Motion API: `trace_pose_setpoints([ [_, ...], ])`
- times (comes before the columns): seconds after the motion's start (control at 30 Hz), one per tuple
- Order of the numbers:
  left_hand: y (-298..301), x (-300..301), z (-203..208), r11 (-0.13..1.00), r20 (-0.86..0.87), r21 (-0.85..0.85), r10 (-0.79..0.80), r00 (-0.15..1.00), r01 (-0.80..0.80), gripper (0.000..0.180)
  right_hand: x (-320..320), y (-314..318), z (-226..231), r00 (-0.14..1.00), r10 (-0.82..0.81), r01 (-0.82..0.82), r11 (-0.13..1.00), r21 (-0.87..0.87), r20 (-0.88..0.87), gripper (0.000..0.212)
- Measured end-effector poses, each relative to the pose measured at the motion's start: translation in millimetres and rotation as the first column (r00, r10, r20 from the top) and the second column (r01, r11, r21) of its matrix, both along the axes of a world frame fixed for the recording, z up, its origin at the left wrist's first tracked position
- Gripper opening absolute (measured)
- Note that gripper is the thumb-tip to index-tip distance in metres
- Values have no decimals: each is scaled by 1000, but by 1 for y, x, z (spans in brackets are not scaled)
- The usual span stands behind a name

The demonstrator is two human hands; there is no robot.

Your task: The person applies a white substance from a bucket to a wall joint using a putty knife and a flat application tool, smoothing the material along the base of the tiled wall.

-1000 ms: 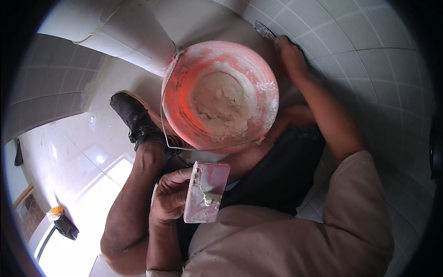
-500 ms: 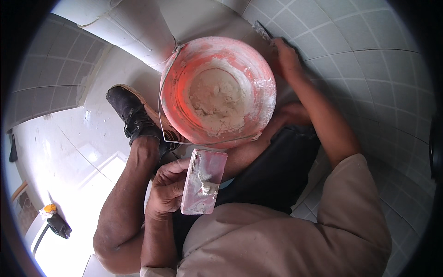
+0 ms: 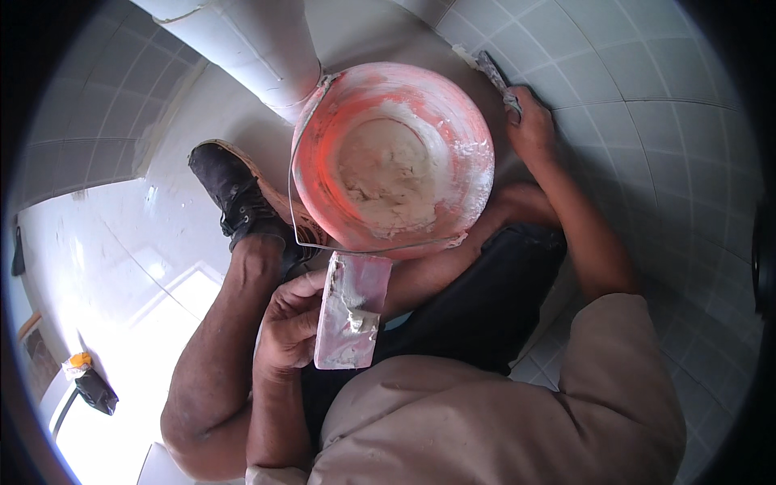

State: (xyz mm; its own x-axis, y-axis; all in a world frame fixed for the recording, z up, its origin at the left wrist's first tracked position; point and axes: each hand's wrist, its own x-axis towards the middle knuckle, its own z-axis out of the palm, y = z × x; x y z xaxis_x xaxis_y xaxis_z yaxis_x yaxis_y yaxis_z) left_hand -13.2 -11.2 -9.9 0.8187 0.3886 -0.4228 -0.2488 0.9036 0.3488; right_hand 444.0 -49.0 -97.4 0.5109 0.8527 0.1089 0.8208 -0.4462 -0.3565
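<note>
My left hand [image 3: 293,317] is closed on the edge of a flat pinkish plate [image 3: 347,338], held level in front of my belly. A small lump of pale paste [image 3: 361,321] and smears of it lie on the plate. At the foot of the tiled wall, my right hand [image 3: 532,125] grips a putty knife [image 3: 494,73] whose narrow blade is coated with paste and points away from me. Between the hands stands a red bucket [image 3: 477,166] with a wire handle, its inside caked white. Thick pale paste [image 3: 384,174] covers its bottom.
A fat white pipe [image 3: 250,52] rises just beyond the bucket at the left. Grey tiled wall [image 3: 638,73] runs along the right side. My shoe [image 3: 234,198] rests beside the bucket. On the far left lies a black and yellow object [image 3: 95,388].
My right hand has come a little nearer and to the right along the wall base, bringing the putty knife with it. A pale patch now shows at the corner beside the blade.
</note>
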Motion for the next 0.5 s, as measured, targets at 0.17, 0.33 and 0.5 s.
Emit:
trace_pose_setpoints([
  [0.17, 2, 5, 1, 1000, 18, 6, 1, 1000, -1, 58, 1, 28, -25, 996, 81, -86, 982, 170, 35, 24],
  [0.33, 2, 9, 4, 999, 2, 26, 26, 1000, -26, 57, 8, 40, -33, 997, -42, 46, 998, 51, -69, 22],
  [0.5, 1, 15, 4, 998, -42, 11, 69, 997, -69, 52, 2, 23, -21, 988, -130, 125, 990, -65, -87, 25],
])
